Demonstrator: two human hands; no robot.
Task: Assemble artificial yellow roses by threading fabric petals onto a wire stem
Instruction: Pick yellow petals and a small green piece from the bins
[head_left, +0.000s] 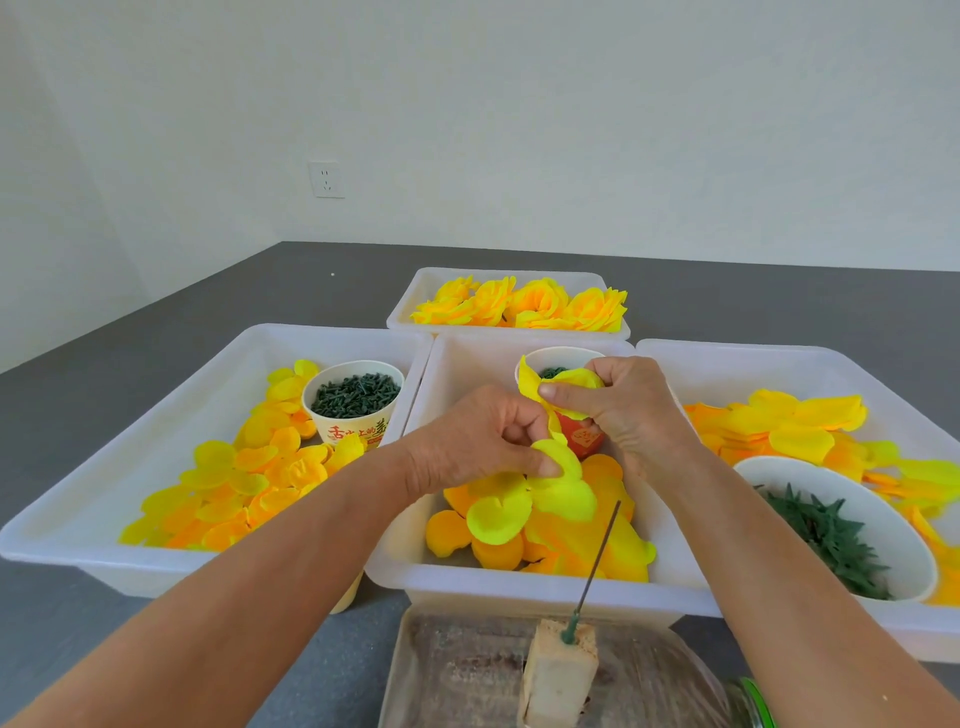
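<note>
Head view shows both hands working above the middle tray (395, 566), close together. Right hand (631, 410) pinches a folded yellow petal piece (535, 387) between thumb and fingertips, up near the tray's far edge and in front of a paper cup (582, 441). Left hand (470, 447) sits a little nearer and lower, its thumb and curled fingers pinching a second yellow petal piece (563, 486) whose rounded lobes hang down onto the loose petals (613, 535) lying in the tray. Whether the two pinched pieces are one connected strip, I cannot tell.

Wire stem (597, 558) is what the next move likely turns on. It stands in a pale foam block (561, 670) just outside the tray's near edge, below both hands and toward the person. Its long axis runs steeply upward, leaning away and slightly right, with the bare tip pointing up over the tray's near-right part. That tip lies just beside the hanging lobes, not touching them as far as I can see. The left hand's petal is the nearer one, so threading would probably mean lowering it onto the tip along the wire's line.
</note>
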